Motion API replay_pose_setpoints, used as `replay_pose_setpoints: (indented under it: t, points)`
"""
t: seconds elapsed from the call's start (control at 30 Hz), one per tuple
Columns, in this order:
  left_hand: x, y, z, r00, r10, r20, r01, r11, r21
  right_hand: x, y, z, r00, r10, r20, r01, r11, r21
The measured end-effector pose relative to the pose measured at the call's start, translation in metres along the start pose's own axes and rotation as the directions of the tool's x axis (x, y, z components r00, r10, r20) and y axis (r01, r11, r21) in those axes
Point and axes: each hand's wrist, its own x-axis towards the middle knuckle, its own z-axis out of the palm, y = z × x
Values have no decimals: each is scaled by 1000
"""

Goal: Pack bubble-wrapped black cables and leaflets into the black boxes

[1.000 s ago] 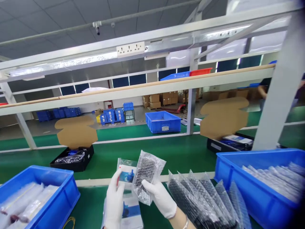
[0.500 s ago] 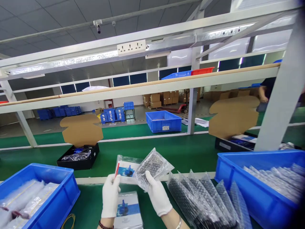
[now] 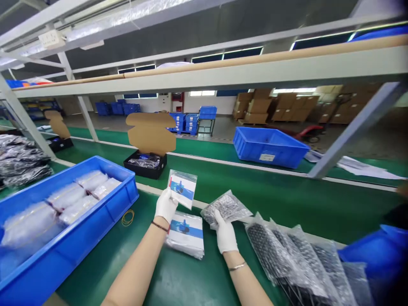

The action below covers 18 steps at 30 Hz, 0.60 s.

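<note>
My left hand (image 3: 166,205), in a white glove, grips a plastic-sleeved booklet (image 3: 182,189) with a blue picture by its left edge. Just below lies a stack of similar booklets (image 3: 185,233) on the green bench. A bubble-wrap packet (image 3: 227,207) is pinched in my right hand (image 3: 225,234), also gloved, thumb on top. To the right of that hand, several bubble-wrapped packets (image 3: 287,255) lean in a row. An open black box (image 3: 146,165) with a raised cardboard lid and bagged parts inside stands beyond my left hand.
At the left is a blue bin (image 3: 105,204) of wrapped bundles, with yellow bands (image 3: 128,217) beside it. Dark bagged items (image 3: 24,159) are piled farther left. Another blue bin (image 3: 270,146) stands across the belt near a slanted metal post (image 3: 353,131).
The view has swung left. The booklet and the bubble-wrap packet, which overlapped before, are now apart, one in each hand. More of the left bin shows.
</note>
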Motion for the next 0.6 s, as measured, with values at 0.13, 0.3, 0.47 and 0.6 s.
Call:
replay_pose_setpoints:
  t: [0.13,0.3,0.47,0.6]
  points:
    - [13,12,-12,992,104,-66,-106,994,-36,3,-5,-6,999,-26,24,27,997,-68]
    - [31,27,-46,953,158,-258,-148,987,55,5,-5,-10,998,-48,50,52,995,-79]
    - [57,29,-55,935,159,-316,-95,973,209,8,-4,-1,996,-4,85,9,999,-52]
    - [110,67,-18,906,313,-285,-176,891,419,10,-2,-2,993,-14,114,18,999,-32]
